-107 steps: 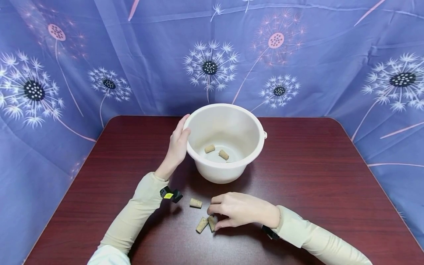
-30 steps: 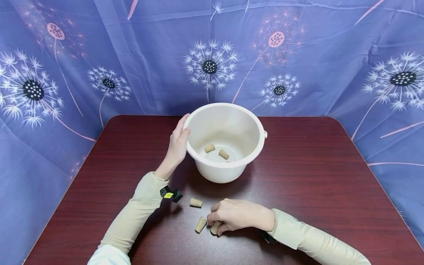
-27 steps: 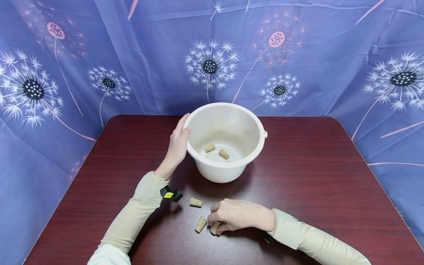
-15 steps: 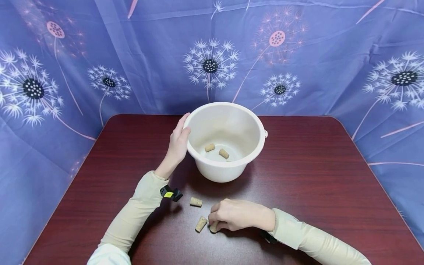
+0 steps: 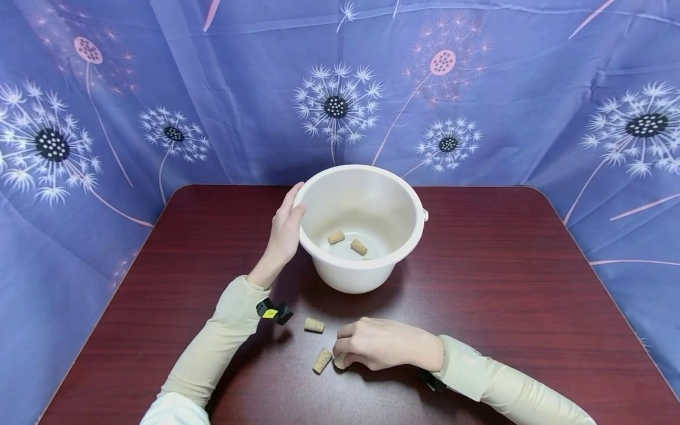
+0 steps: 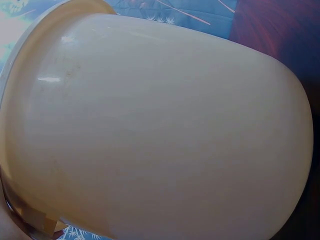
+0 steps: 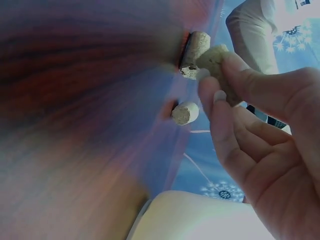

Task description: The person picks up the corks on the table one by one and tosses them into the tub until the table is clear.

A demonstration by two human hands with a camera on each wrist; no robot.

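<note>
Corks (image 5: 321,360) — two on the table (image 5: 504,277), one pinched in right fingers (image 7: 223,131).

Smooth, hard-looking plastic is seen in the bucket (image 5: 353,280) at the centre of the frame; a soft sheen with a small bright highlight is shown on its wall in the left wrist view. Matt, rough, speckled surfaces are shown by the corks (image 5: 321,360) at lower centre, and pitted texture can be made out at upper right in the right wrist view. Glossy wood grain is displayed by the worktop (image 5: 504,265), with pale glare cast at lower centre. The curtain (image 5: 255,106) behind is made of matt, creased, printed cloth. Wrinkled, faintly shiny fabric is seen in the sleeves (image 5: 204,354).
</note>
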